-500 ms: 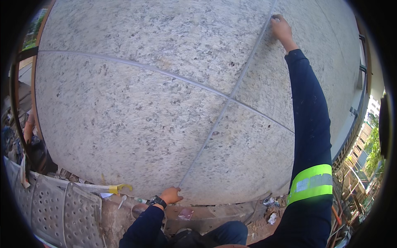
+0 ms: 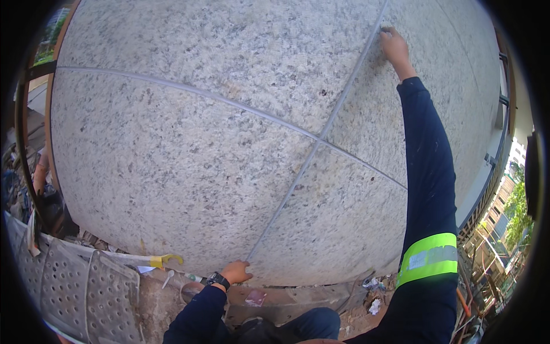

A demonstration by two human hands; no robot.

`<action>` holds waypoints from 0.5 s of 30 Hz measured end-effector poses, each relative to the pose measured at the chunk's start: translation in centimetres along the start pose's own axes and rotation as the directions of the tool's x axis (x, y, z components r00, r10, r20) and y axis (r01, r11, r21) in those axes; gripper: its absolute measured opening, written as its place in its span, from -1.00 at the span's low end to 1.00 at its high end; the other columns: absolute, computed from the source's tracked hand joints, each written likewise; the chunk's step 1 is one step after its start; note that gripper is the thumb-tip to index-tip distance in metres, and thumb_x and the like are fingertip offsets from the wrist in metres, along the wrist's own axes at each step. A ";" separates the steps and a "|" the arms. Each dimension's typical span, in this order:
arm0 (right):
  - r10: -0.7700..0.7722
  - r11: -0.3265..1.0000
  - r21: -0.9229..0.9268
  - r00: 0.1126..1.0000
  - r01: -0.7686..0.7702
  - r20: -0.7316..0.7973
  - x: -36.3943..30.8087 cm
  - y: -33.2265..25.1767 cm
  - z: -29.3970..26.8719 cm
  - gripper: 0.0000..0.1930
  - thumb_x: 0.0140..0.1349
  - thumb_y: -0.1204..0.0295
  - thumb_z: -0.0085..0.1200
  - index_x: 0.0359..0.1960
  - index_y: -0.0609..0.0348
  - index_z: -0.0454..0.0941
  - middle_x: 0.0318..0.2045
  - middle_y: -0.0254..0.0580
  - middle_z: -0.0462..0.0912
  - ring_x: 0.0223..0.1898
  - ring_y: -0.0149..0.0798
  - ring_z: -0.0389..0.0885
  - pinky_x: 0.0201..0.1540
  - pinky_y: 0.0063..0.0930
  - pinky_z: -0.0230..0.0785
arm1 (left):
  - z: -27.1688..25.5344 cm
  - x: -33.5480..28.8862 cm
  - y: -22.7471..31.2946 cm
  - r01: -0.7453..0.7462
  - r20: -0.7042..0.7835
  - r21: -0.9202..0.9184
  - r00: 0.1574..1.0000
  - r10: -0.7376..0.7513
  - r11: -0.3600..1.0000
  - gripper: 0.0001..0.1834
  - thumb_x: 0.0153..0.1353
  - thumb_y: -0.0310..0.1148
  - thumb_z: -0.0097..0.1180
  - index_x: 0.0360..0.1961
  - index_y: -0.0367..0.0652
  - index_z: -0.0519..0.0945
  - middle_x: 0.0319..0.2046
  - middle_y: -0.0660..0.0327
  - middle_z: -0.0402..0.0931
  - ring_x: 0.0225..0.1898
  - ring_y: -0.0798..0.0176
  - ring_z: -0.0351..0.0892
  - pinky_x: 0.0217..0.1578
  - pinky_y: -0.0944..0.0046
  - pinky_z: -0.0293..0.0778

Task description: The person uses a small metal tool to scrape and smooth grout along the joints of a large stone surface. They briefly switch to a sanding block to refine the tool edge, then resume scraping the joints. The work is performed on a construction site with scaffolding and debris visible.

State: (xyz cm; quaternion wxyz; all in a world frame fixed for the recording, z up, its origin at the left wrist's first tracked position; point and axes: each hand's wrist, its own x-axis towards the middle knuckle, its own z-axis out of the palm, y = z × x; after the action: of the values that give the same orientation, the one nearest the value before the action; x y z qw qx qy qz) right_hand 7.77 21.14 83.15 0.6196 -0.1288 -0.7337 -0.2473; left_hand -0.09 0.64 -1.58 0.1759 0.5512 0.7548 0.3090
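Observation:
A large pale, speckled stone-textured wall [image 2: 189, 143] fills the view, crossed by two grey joint lines that meet right of centre. High up, my right hand [image 2: 395, 50] is closed in a pinch beside the upper part of the steep joint line [image 2: 350, 86]. Anything between those fingertips is too small to make out. My left hand [image 2: 236, 272], with a dark watch [image 2: 217, 280] on its wrist, rests low against the wall at that line's bottom end. Its thumb and forefinger are apart. A lime and silver reflective band [image 2: 428, 259] circles my right sleeve.
A perforated metal walkway [image 2: 63, 286] lies at lower left. Along the wall's foot are a yellow hooked tool [image 2: 166, 261], a white plastic spoon [image 2: 168, 278] and crumpled paper [image 2: 375, 305]. A metal frame [image 2: 31, 143] edges the left side; foliage [image 2: 515, 209] shows at right.
My right hand has slid slightly down and its fingertips sit a little farther from the joint line. My left hand stays at the line's bottom end. The view has shifted slightly.

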 end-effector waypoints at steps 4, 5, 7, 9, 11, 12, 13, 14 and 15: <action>-0.006 1.000 0.030 0.999 0.007 -0.038 -2.0 0.2 0.7 -0.57 0.36 0.04 0.07 0.17 -0.20 0.72 0.05 0.08 0.78 0.13 0.23 0.71 0.21 0.00 0.54 | -0.4 -0.4 -0.3 -0.001 0.001 0.024 1.000 0.001 1.000 -0.27 0.24 0.12 0.31 0.31 -0.13 0.62 0.14 -0.17 0.63 0.20 -0.25 0.61 0.23 -0.12 0.52; -0.022 0.999 0.029 0.998 0.024 -0.052 -1.5 0.2 0.7 -0.57 0.36 0.04 0.07 0.17 -0.21 0.72 0.06 0.07 0.78 0.14 0.22 0.71 0.22 0.00 0.54 | -0.4 -0.4 -0.3 -0.007 0.004 0.039 1.000 0.007 0.999 -0.27 0.24 0.12 0.31 0.31 -0.13 0.62 0.14 -0.17 0.63 0.21 -0.25 0.61 0.23 -0.12 0.52; -0.035 0.999 0.009 0.998 0.036 -0.049 -0.7 0.1 0.8 -0.57 0.36 0.04 0.07 0.18 -0.21 0.72 0.06 0.07 0.78 0.14 0.22 0.71 0.23 0.01 0.53 | -0.5 -0.7 0.2 -0.002 0.011 0.049 1.000 0.002 0.999 -0.27 0.24 0.12 0.31 0.31 -0.14 0.62 0.15 -0.18 0.63 0.21 -0.25 0.61 0.23 -0.12 0.53; -0.030 0.999 -0.028 0.999 0.030 -0.018 0.5 0.0 0.8 -0.56 0.36 0.04 0.07 0.20 -0.22 0.71 0.07 0.07 0.78 0.15 0.22 0.71 0.23 0.01 0.53 | -0.7 -0.9 0.9 0.008 -0.003 0.047 1.000 -0.008 0.999 -0.26 0.24 0.12 0.31 0.32 -0.13 0.61 0.15 -0.18 0.62 0.21 -0.24 0.61 0.23 -0.12 0.53; -0.011 0.999 -0.037 1.000 0.010 -0.017 1.1 0.3 0.8 -0.54 0.35 0.03 0.08 0.22 -0.22 0.70 0.08 0.07 0.78 0.16 0.22 0.70 0.24 0.00 0.53 | -0.6 -0.8 1.4 0.019 -0.040 0.035 0.999 -0.018 0.999 -0.26 0.24 0.13 0.31 0.32 -0.11 0.61 0.16 -0.18 0.62 0.21 -0.24 0.61 0.23 -0.13 0.54; -0.002 0.999 -0.040 1.000 0.001 -0.015 1.2 0.3 0.9 -0.54 0.35 0.02 0.08 0.23 -0.22 0.69 0.09 0.07 0.78 0.17 0.22 0.70 0.24 0.00 0.52 | -0.6 -0.9 1.5 0.032 -0.024 0.053 0.999 -0.031 0.998 -0.27 0.24 0.12 0.31 0.33 -0.10 0.61 0.17 -0.18 0.61 0.21 -0.24 0.61 0.23 -0.13 0.54; 0.009 1.000 -0.006 1.000 -0.009 -0.013 1.1 0.4 1.1 -0.53 0.35 0.02 0.08 0.23 -0.21 0.69 0.09 0.07 0.77 0.17 0.21 0.70 0.25 -0.01 0.52 | -0.6 -0.8 1.6 0.043 -0.008 0.070 0.999 -0.043 0.997 -0.27 0.25 0.12 0.31 0.33 -0.09 0.61 0.18 -0.18 0.61 0.21 -0.24 0.61 0.23 -0.13 0.54; 0.020 0.999 0.027 1.000 -0.020 -0.012 0.8 0.5 1.2 -0.53 0.35 0.01 0.09 0.23 -0.21 0.69 0.10 0.07 0.77 0.17 0.21 0.70 0.25 -0.01 0.52 | -0.7 -0.8 1.7 0.053 0.009 0.088 0.999 -0.054 0.995 -0.28 0.25 0.11 0.31 0.33 -0.07 0.61 0.18 -0.18 0.60 0.21 -0.24 0.61 0.23 -0.13 0.54; 0.036 0.997 0.067 0.999 -0.035 -0.009 0.2 0.3 1.4 -0.52 0.35 0.01 0.09 0.24 -0.20 0.69 0.10 0.07 0.77 0.17 0.21 0.70 0.25 -0.01 0.52 | -0.6 -0.9 1.0 0.063 -0.002 0.088 0.998 -0.063 0.994 -0.29 0.25 0.11 0.31 0.33 -0.07 0.61 0.19 -0.17 0.60 0.21 -0.24 0.61 0.22 -0.13 0.54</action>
State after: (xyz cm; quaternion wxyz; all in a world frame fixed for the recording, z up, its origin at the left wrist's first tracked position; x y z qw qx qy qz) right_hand 6.73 22.07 83.25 0.6317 -0.1195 -0.7359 -0.2123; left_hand 0.50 -0.20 -0.54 0.1615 0.5343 0.7848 0.2694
